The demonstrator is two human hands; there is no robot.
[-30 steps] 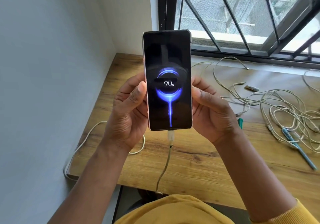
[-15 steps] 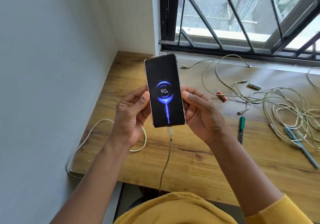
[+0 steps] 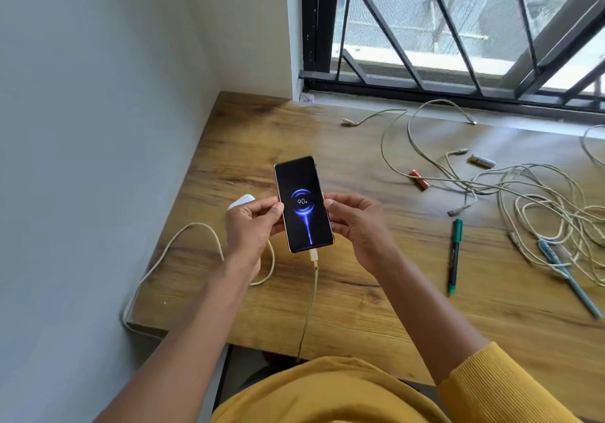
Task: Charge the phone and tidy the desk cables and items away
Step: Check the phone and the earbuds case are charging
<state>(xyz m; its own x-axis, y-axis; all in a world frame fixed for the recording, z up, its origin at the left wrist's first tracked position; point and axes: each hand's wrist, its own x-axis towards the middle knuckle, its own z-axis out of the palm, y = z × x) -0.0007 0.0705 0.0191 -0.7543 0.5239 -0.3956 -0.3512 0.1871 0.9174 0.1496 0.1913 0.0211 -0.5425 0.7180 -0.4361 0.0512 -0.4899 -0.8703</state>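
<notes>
Two hands on phone (image 3: 303, 204): left hand (image 3: 248, 230) pinches its left edge, right hand (image 3: 355, 226) grips right edge, held just above desk (image 3: 360, 308) near left end. Screen lit, shows 90% with blue charging animation. Charging cable (image 3: 309, 304) plugged in at bottom, drops off front edge. White charger (image 3: 241, 200) peeks behind left hand. Over on right: cable tangle (image 3: 540, 206), green marker (image 3: 454, 255), blue pen (image 3: 568, 278), red battery (image 3: 419, 179), silver battery (image 3: 481, 160).

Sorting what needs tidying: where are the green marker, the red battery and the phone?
green marker (image 3: 454, 255), head view, mid-barrel.
red battery (image 3: 419, 178), head view, middle of body.
phone (image 3: 303, 204), head view, screen centre.
</notes>
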